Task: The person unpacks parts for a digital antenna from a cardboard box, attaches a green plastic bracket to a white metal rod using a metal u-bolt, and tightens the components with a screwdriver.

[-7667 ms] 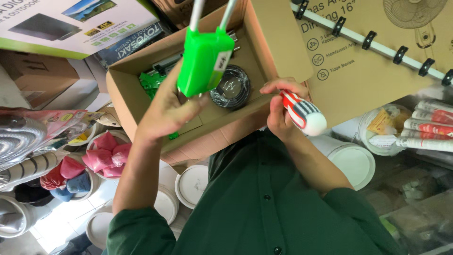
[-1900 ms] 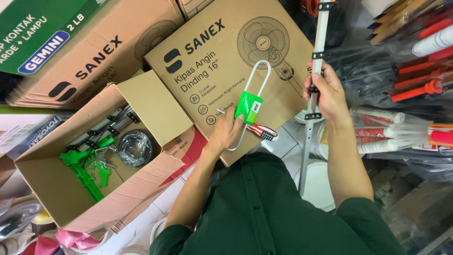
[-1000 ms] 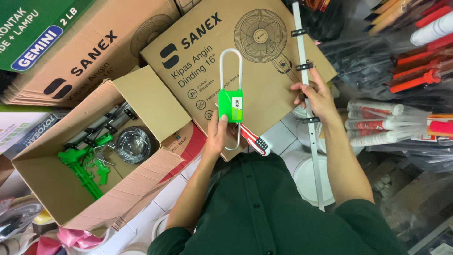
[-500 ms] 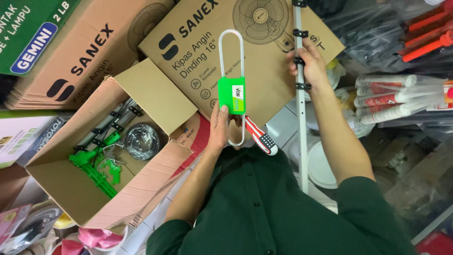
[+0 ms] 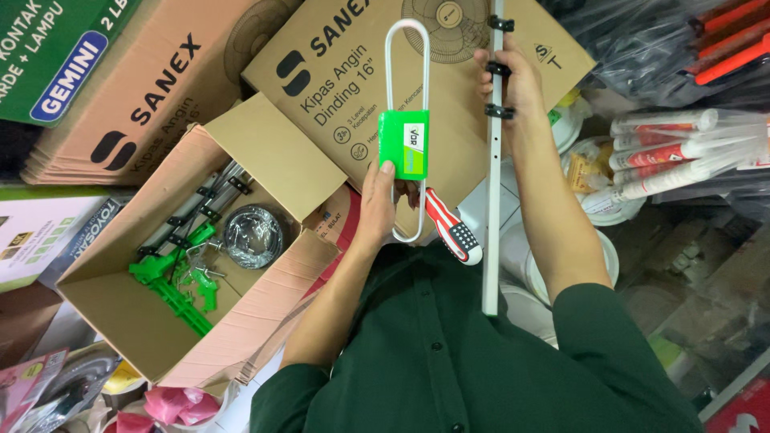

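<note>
My left hand grips a green plastic block fitted on a long white wire loop, held upright in front of a fan carton. The same hand also clamps a screwdriver with a red and white handle, which points down to the right. My right hand is closed around the upper part of a long white rod with black clips, which hangs vertically just right of the loop. An open cardboard box to the left holds green plastic parts, a bagged wire coil and more clipped rods.
Large cardboard fan cartons lie behind the open box. Red and white sealant tubes are stacked at the right above white bowls. Pink items and packaged goods crowd the lower left.
The screwdriver has passed from my right hand to my left, and my right hand has taken the white rod. Over the last second, loop and rod have been brought upright, side by side.
</note>
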